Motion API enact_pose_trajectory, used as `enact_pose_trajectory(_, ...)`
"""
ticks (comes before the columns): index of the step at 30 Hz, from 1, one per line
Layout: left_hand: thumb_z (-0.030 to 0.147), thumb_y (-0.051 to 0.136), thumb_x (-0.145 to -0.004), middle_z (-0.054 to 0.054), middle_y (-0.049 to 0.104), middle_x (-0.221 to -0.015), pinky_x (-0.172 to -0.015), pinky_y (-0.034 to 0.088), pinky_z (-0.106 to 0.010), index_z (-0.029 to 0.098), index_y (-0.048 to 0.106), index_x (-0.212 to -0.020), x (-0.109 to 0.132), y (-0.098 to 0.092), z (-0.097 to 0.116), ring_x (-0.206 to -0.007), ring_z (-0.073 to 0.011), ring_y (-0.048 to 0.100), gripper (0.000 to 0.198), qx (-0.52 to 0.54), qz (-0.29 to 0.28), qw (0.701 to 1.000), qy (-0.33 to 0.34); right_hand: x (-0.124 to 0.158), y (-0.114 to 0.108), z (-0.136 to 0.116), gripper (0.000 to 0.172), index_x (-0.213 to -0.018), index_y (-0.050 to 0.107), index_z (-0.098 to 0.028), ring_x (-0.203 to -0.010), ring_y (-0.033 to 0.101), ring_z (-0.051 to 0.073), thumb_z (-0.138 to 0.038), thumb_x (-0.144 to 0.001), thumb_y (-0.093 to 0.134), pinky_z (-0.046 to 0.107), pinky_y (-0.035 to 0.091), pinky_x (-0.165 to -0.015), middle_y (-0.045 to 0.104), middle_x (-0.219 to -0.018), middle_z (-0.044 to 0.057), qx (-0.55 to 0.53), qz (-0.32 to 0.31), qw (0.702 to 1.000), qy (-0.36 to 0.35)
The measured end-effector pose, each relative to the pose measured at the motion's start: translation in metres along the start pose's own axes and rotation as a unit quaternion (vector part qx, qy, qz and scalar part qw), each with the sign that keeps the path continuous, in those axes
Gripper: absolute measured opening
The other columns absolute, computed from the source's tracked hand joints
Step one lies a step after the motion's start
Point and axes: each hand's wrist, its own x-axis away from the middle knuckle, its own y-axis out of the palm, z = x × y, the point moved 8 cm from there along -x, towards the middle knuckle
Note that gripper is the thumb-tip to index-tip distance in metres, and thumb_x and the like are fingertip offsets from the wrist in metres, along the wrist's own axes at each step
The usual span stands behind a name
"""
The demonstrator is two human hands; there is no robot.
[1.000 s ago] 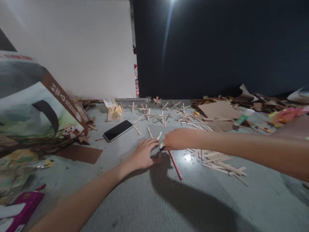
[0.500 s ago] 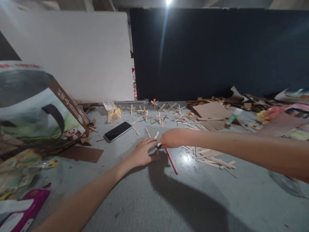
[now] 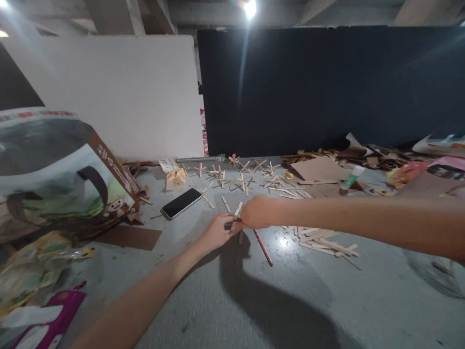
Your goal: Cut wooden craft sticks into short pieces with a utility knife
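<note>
My right hand (image 3: 256, 212) is closed in a fist. Its fingertips meet those of my left hand (image 3: 218, 230) above the grey table, and what it grips is hidden. My left hand is pinched, with thumb and fingers brought together; I cannot make out what lies in them. Pale wooden craft sticks stand close around the hands: one stick (image 3: 238, 209) just behind, another stick (image 3: 225, 204) to its left, and a stick (image 3: 240, 237) partly showing below the fingers. A red pencil (image 3: 263, 248) lies just right of the hands.
Behind are crossed craft sticks (image 3: 242, 181); a stick pile (image 3: 323, 241) lies right. A phone (image 3: 181, 203), a cardboard strip (image 3: 131, 236), a large printed bag (image 3: 72, 184) and a purple object (image 3: 60, 312) are left. Cardboard (image 3: 319, 169) and a glue stick (image 3: 351, 178) lie back right.
My left fingers, spread before, have closed in against my right fingertips. The small black thing seen at my right fingertips is now hidden. The whole view has shifted slightly.
</note>
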Motion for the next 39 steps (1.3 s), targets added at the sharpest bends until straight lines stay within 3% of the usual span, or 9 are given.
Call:
enact_pose_trajectory(5, 0.032, 0.074, -0.087, -0.007, 0.077, -0.083, -0.076, 0.051, -0.030, 0.018, 0.076, -0.080, -0.005, 0.005, -0.004, -0.082, -0.0218, 0.070, 0.016, -0.010, 0.044, 0.999, -0.026, 0.006, 0.001, -0.003, 0.068, -0.123, 0.075, -0.010, -0.111, 0.072, 0.043, -0.061, -0.107, 0.033, 0.050, 0.057, -0.084, 0.075, -0.119, 0.027, 0.056, -0.066, 0.996, 0.030)
enact_pose_trajectory(9, 0.042, 0.073, -0.091, -0.010, 0.077, -0.082, -0.079, 0.052, -0.032, 0.018, 0.077, -0.078, -0.004, 0.004, 0.000, -0.087, -0.0242, 0.070, 0.028, 0.007, 0.077, 0.997, -0.012, 0.014, -0.008, -0.005, 0.062, -0.128, 0.070, -0.006, -0.108, 0.073, 0.040, -0.055, -0.108, 0.038, 0.043, 0.054, -0.081, 0.075, -0.116, 0.027, 0.072, -0.059, 0.996, 0.003)
enact_pose_trajectory(12, 0.042, 0.070, -0.094, -0.010, 0.079, -0.084, -0.082, 0.051, -0.033, 0.019, 0.080, -0.080, -0.003, 0.002, 0.003, -0.090, -0.0239, 0.069, 0.029, 0.013, 0.082, 0.997, -0.011, 0.020, -0.014, 0.003, 0.053, -0.132, 0.068, -0.009, -0.098, 0.074, 0.035, -0.051, -0.103, 0.054, 0.037, 0.050, -0.075, 0.078, -0.104, 0.022, 0.078, -0.040, 0.996, -0.029)
enact_pose_trajectory(16, 0.041, 0.071, -0.093, -0.008, 0.078, -0.079, -0.081, 0.050, -0.033, 0.020, 0.081, -0.079, -0.003, 0.000, 0.003, -0.087, -0.0233, 0.068, 0.027, -0.001, 0.087, 0.996, -0.034, 0.030, -0.022, 0.027, 0.034, -0.110, 0.077, -0.014, -0.084, 0.072, 0.028, -0.043, -0.096, 0.067, 0.031, 0.042, -0.066, 0.077, -0.091, 0.015, 0.081, -0.004, 0.996, -0.047)
enact_pose_trajectory(21, 0.044, 0.073, -0.091, -0.006, 0.078, -0.079, -0.082, 0.051, -0.035, 0.022, 0.082, -0.079, -0.003, -0.003, -0.001, -0.088, -0.0242, 0.067, 0.026, -0.009, 0.098, 0.993, -0.070, 0.037, -0.027, 0.044, 0.033, -0.104, 0.079, -0.017, -0.075, 0.068, 0.023, -0.045, -0.098, 0.065, 0.029, 0.030, -0.058, 0.074, -0.082, 0.012, 0.003, 0.068, 0.997, -0.041)
enact_pose_trajectory(26, 0.047, 0.073, -0.090, -0.006, 0.077, -0.078, -0.081, 0.050, -0.034, 0.022, 0.081, -0.075, -0.001, -0.002, -0.004, -0.085, -0.0223, 0.067, 0.030, -0.001, 0.101, 0.992, -0.081, 0.040, -0.021, 0.042, 0.031, -0.109, 0.077, -0.020, -0.076, 0.067, 0.023, -0.046, -0.099, 0.064, 0.028, 0.027, -0.057, 0.075, -0.087, 0.011, 0.001, 0.085, 0.996, -0.014)
enact_pose_trajectory(39, 0.038, 0.078, -0.087, -0.006, 0.075, -0.078, -0.080, 0.050, -0.033, 0.018, 0.081, -0.077, -0.002, -0.002, -0.011, -0.083, -0.0226, 0.067, 0.022, -0.001, 0.097, 0.992, -0.085, 0.039, -0.022, 0.027, 0.030, -0.123, 0.066, -0.013, -0.067, 0.054, 0.018, -0.034, -0.107, 0.052, 0.029, 0.034, -0.060, 0.069, -0.093, 0.013, -0.025, -0.010, 0.996, -0.079)
